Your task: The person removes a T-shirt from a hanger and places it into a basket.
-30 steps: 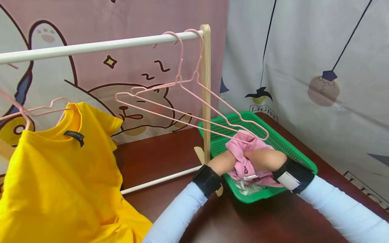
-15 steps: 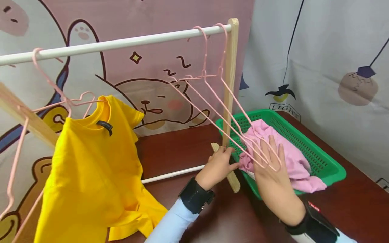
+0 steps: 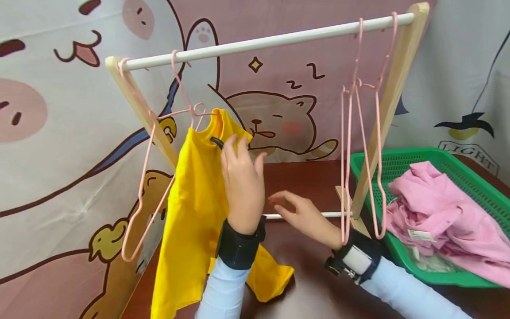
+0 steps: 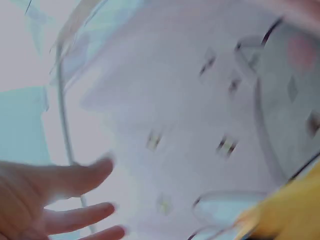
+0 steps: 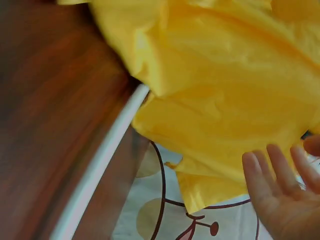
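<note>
A yellow T-shirt with a black neck label hangs by one shoulder side on a pink hanger, its lower part trailing onto the table. My left hand is raised in front of the shirt, fingers spread and holding nothing. In the left wrist view that hand appears at the lower left, with blurred yellow cloth at the lower right. To the right of the shirt, my right hand reaches leftward with loosely bent fingers and nothing in them. Its fingers overlap the shirt's edge in the right wrist view.
A white rail on wooden posts carries the hangers. One bare hanger is at the left end; two bare hangers hang at the right, overlapping my right wrist. A green basket at the right contains a crumpled pink garment.
Both hands were bunched in the pink garment, then came off it and moved left to the yellow shirt. The garment stays in the basket. The head view has turned left.
</note>
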The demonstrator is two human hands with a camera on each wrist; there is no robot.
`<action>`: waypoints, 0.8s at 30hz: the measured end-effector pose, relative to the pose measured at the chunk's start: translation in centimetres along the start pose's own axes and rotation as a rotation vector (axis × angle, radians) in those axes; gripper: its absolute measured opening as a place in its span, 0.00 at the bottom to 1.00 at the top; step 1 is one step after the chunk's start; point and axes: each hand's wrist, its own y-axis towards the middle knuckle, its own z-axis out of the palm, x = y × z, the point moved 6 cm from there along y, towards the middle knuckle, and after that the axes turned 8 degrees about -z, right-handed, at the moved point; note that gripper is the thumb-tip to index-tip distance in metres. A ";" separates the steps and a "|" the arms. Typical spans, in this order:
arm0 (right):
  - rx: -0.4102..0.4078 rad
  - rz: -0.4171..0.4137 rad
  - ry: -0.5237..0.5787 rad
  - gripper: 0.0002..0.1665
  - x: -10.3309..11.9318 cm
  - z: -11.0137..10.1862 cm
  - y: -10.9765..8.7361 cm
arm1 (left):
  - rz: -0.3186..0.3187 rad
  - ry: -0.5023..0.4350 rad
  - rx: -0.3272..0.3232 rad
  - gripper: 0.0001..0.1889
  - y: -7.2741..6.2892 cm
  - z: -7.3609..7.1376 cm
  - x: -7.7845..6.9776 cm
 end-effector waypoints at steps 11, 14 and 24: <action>-0.068 0.048 0.350 0.12 -0.8 2.0 3.3 | -0.492 0.286 -0.029 0.29 8.4 -4.8 2.0; -0.058 0.035 0.392 0.11 -1.1 2.0 2.7 | -0.499 0.365 0.011 0.21 9.7 -4.6 2.8; -0.045 0.084 0.448 0.12 -1.8 1.3 2.4 | -0.324 0.022 -0.154 0.14 8.1 -8.7 0.5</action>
